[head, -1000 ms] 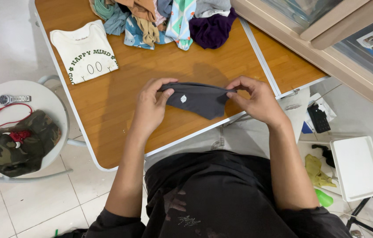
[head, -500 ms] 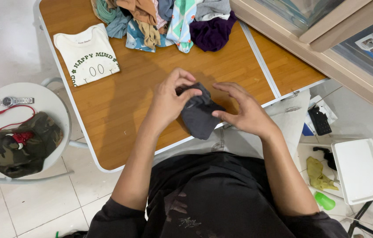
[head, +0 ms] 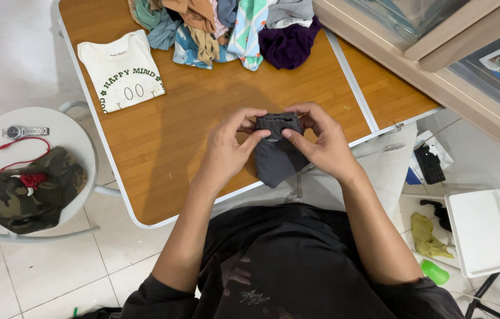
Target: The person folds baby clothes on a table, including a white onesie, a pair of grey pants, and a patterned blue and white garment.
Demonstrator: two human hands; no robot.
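Two hands meet over the near edge of the wooden worktop (head: pixel 202 118), both on one folded dark grey garment (head: pixel 276 156). Left hand (head: pixel 229 145): grip clamped on the garment's left side, thumb on the front, fingers curled over the top edge. Right hand (head: pixel 321 142): same on the right side, thumb pressed to the front, fingers hooked over the top. Garment is held w/ its lower part hanging past the worktop edge, above the person's lap. Far side of the worktop: heap of mixed clothes (head: pixel 232 26), & a folded white printed tee (head: pixel 123 71) lying flat, well apart from the hands. Left of the worktop, a round white stool (head: pixel 75 133) carries a camo cap (head: pixel 31 189) & a wristwatch (head: pixel 22 131).
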